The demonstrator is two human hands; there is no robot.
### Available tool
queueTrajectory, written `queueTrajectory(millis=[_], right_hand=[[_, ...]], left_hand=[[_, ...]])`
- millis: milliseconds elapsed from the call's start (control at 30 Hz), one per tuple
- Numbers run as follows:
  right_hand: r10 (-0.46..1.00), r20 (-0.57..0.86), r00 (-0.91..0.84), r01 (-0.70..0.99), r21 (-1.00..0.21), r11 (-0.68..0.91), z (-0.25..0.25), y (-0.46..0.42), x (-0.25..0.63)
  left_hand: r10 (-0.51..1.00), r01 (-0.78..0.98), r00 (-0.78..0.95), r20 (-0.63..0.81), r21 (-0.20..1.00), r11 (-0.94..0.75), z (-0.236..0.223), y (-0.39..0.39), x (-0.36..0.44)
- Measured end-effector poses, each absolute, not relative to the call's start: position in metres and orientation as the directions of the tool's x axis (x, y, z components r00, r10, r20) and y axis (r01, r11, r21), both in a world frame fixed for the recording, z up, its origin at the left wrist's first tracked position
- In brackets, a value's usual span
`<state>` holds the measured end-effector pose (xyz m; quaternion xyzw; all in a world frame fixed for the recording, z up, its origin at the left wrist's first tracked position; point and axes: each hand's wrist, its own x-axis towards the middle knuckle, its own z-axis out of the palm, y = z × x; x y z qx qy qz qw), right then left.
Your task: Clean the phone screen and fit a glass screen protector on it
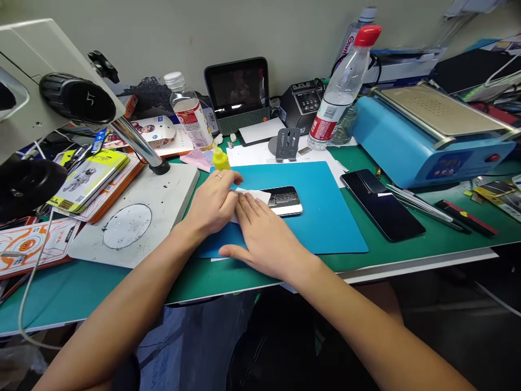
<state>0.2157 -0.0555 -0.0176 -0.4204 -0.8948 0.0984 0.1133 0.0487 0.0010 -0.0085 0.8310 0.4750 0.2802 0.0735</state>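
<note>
A phone [287, 202] with a silvery frame lies on the blue mat [325, 225], its dark surface showing pale streaks at the right end. Over its left part is a white wipe [260, 195]. My right hand [264, 233] presses flat on the wipe, fingers straight and together, thumb stretched out to the left. At the phone's left end, my left hand [214, 201] is closed with curled fingers. Whatever it grips is hidden, though white material shows just below it. Right behind the left hand stands a small yellow bottle [220, 157].
A microscope stand base [175, 190] is at left, beside stacked boxes [87, 176]. Behind the mat are a grey phone holder [287, 144] and drink bottles [189, 117]. To the right lie a black phone screen [385, 212], tweezers [423, 206] and a blue heating plate machine [411, 146].
</note>
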Motion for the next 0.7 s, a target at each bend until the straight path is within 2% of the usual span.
queueTrajectory(millis=[133, 267, 533, 600, 700], right_hand=[[0.73, 0.124, -0.672, 0.7, -0.216, 0.681, -0.022, -0.068, 0.25], [0.785, 0.089, -0.613, 0.772, -0.146, 0.619, -0.023, -0.069, 0.29], [0.865, 0.049, -0.499, 0.853, -0.143, 0.501, -0.019, -0.039, 0.292], [0.87, 0.047, -0.491, 0.855, -0.165, 0.492, -0.018, -0.032, 0.277], [0.854, 0.043, -0.518, 0.828, -0.225, 0.514, -0.015, -0.027, 0.247]], left_hand=[[0.864, 0.789, 0.369, 0.341, 0.377, -0.486, -0.006, 0.0, 0.048], [0.89, 0.841, 0.374, 0.259, 0.309, -0.444, -0.005, -0.001, 0.048], [0.781, 0.76, 0.607, 0.144, 0.182, -0.624, 0.0, -0.01, 0.048], [0.771, 0.747, 0.616, 0.162, 0.191, -0.637, -0.001, -0.01, 0.047], [0.738, 0.704, 0.611, 0.286, 0.23, -0.672, -0.004, -0.007, 0.042]])
